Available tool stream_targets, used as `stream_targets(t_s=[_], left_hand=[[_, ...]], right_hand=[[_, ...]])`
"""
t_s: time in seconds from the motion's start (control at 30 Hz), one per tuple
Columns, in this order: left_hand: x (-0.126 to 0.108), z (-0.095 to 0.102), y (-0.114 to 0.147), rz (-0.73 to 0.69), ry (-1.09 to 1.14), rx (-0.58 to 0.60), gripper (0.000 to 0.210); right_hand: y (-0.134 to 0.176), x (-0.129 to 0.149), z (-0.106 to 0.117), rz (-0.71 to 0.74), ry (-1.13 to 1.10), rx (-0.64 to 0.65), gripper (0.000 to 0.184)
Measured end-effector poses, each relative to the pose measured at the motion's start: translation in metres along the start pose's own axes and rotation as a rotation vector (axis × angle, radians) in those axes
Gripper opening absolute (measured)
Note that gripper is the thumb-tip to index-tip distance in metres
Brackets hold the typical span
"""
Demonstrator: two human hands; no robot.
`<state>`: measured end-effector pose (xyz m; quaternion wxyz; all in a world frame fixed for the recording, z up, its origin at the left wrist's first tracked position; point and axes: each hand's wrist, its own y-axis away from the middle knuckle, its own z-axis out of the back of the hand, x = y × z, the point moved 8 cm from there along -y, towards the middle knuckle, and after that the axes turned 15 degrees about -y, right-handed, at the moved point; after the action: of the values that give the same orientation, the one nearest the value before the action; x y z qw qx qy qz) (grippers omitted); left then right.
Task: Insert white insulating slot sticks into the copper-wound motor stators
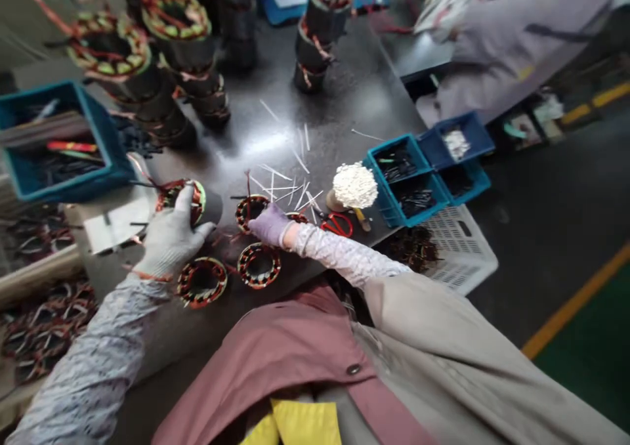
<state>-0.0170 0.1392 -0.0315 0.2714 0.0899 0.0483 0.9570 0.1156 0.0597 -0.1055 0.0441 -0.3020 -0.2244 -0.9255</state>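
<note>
My left hand (170,238), in a pale knit glove, grips a wound motor stator (212,205) lying tilted on the table. Its index finger rests on the copper-wound end, and its thumb reaches along the dark body. My right hand (270,225), in a purple glove, is closed at the rim of a smaller upright stator (245,215); its fingertips are partly hidden. Part of another winding (297,217) shows behind that wrist. Nearer my body stand two more stators, one on the left (201,282) and one on the right (259,266).
White sticks (295,189) lie scattered beyond my hands. Red-handled scissors (337,224) sit beside a bundle of white pieces (355,186) and blue bins (406,179). Stacked stators (167,113) rise at the back left, near a blue crate (93,123). A co-worker's gloved hand (440,8) is at upper right.
</note>
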Motion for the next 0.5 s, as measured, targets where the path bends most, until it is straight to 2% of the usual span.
stream_targets(t_s=[0.07,0.13,0.2,0.27,0.33,0.4,0.5], left_hand=[[-0.017,-0.018,-0.009,-0.105,0.018,0.064,0.080],[-0.025,-0.039,-0.016,-0.141,0.040,0.117,0.078],[-0.030,-0.059,-0.018,-0.140,0.057,0.176,0.081],[-0.035,-0.073,-0.017,-0.129,0.065,0.239,0.086],[-0.041,-0.075,-0.012,-0.114,0.039,0.300,0.083],[-0.044,-0.066,-0.006,-0.105,-0.039,0.356,0.070],[-0.042,-0.039,0.011,-0.074,-0.152,0.371,0.057]], right_hand=[[0.040,-0.010,0.020,0.078,-0.040,-0.079,0.026],[0.094,-0.046,0.060,0.058,-0.116,-0.326,0.034],[0.156,-0.112,0.110,-0.151,-0.138,-0.669,0.037],[0.201,-0.182,0.150,-0.399,-0.042,-0.813,0.037],[0.213,-0.247,0.172,-0.619,0.053,-0.730,0.034],[0.197,-0.295,0.179,-0.741,0.123,-0.545,0.034],[0.153,-0.328,0.166,-0.784,0.184,-0.284,0.036]])
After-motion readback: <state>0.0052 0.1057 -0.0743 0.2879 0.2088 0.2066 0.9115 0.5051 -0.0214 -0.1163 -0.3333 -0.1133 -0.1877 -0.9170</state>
